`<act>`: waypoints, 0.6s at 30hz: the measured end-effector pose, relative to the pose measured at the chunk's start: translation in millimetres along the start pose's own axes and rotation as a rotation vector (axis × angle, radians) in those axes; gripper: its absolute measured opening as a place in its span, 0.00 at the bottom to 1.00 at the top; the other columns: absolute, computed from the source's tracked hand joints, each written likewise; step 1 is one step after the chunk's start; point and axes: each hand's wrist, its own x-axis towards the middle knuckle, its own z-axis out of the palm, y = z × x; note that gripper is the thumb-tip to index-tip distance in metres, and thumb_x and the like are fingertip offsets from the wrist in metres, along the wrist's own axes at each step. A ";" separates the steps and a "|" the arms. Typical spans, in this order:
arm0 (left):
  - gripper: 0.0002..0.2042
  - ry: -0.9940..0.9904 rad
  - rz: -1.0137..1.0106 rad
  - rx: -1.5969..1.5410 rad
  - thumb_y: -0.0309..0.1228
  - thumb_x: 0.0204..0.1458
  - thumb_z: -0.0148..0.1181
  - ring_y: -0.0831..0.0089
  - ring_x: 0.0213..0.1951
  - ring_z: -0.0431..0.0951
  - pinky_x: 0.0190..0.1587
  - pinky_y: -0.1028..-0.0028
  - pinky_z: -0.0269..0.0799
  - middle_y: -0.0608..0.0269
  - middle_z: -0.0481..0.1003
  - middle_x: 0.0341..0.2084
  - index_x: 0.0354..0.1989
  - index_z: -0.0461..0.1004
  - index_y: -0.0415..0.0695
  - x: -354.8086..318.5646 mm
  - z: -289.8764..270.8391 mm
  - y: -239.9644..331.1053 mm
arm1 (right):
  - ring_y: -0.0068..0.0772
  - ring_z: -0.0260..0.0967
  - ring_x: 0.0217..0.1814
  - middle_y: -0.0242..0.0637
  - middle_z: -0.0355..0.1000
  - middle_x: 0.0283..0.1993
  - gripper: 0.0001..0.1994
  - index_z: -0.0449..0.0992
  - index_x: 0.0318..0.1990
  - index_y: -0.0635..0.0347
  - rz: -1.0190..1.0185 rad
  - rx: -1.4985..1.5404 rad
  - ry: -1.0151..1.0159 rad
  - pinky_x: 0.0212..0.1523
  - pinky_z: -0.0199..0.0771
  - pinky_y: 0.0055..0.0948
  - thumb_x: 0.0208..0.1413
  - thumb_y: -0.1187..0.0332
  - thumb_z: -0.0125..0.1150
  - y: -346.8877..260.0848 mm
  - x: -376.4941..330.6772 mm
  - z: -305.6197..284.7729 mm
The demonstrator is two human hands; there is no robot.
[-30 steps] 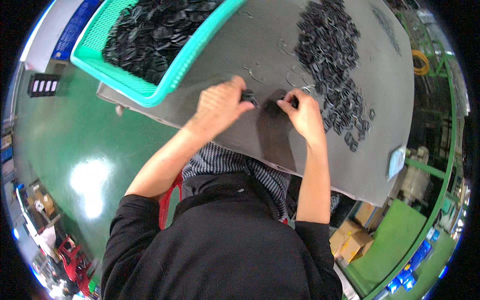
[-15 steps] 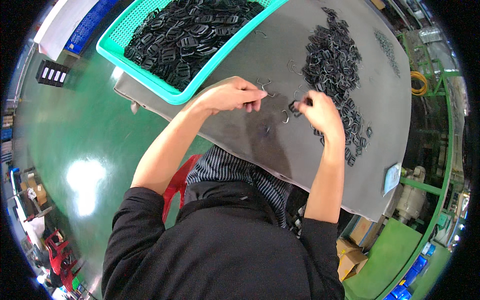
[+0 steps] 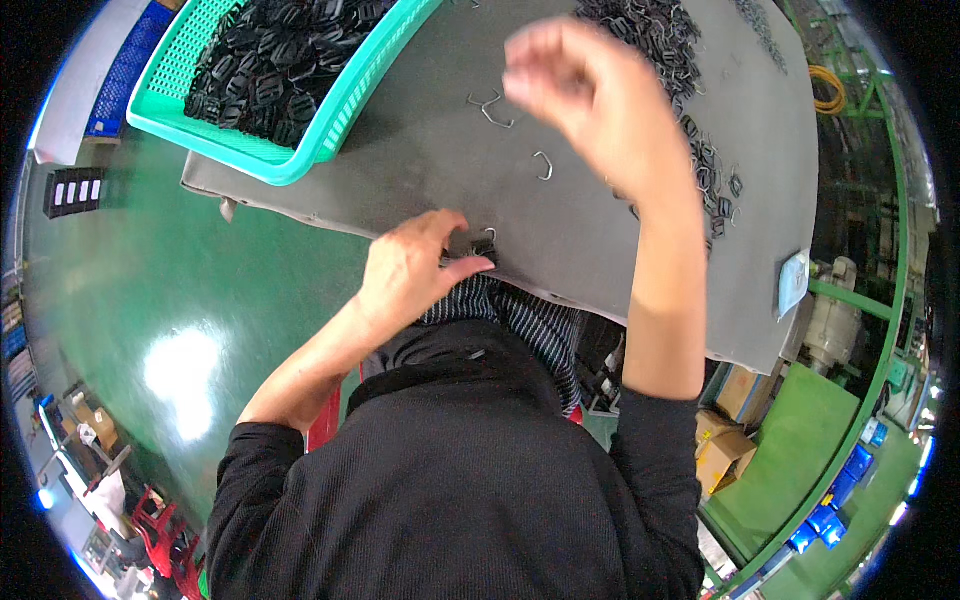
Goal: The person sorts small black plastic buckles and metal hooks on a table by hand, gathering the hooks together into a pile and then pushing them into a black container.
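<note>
My left hand (image 3: 412, 262) is at the near edge of the grey table (image 3: 400, 150), thumb and fingers closed around a small black plastic buckle (image 3: 484, 249). A bent metal wire hook (image 3: 490, 233) sticks up beside the buckle; whether the two are joined I cannot tell. Raised over the table, my right hand (image 3: 600, 95) has curled fingers smeared by motion, so any small thing in them is hidden. Between the hands lie a single wire hook (image 3: 543, 165) and a few more hooks (image 3: 492, 110).
A green plastic basket (image 3: 290, 165) full of black buckles (image 3: 285, 60) stands at the far left. A heap of buckles and hooks (image 3: 660, 45) spreads behind my right hand. Small metal pieces (image 3: 760, 35) lie far right; a light-blue packet (image 3: 793, 283) hangs at the right edge.
My left hand has come down and nearer, to the table's front edge, and now holds a buckle. My right hand, earlier at a buckle by the heap, has lifted up and away from me.
</note>
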 end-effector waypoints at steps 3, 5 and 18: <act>0.20 0.023 0.071 0.070 0.41 0.40 0.67 0.61 0.30 0.76 0.33 0.67 0.71 0.58 0.74 0.30 0.37 0.70 0.43 -7.1 14.4 -0.9 | 0.41 0.72 0.34 0.40 0.71 0.29 0.09 0.73 0.34 0.58 0.055 -0.100 -0.283 0.34 0.71 0.36 0.44 0.68 0.63 33.3 -61.9 27.9; 0.19 0.015 0.069 0.056 0.39 0.40 0.67 0.60 0.31 0.76 0.33 0.66 0.71 0.58 0.74 0.30 0.37 0.69 0.44 -5.7 18.9 1.8 | 0.44 0.71 0.36 0.40 0.70 0.32 0.09 0.73 0.35 0.56 0.179 -0.151 -0.314 0.36 0.71 0.40 0.43 0.70 0.63 39.4 -92.0 46.4; 0.13 -0.188 -0.045 -0.290 0.32 0.40 0.68 0.74 0.29 0.70 0.33 0.75 0.66 0.65 0.72 0.26 0.29 0.71 0.42 23.0 5.4 -2.0 | 0.41 0.72 0.33 0.40 0.70 0.32 0.06 0.71 0.31 0.61 0.237 0.159 -0.161 0.35 0.71 0.34 0.43 0.75 0.61 50.0 -117.1 43.8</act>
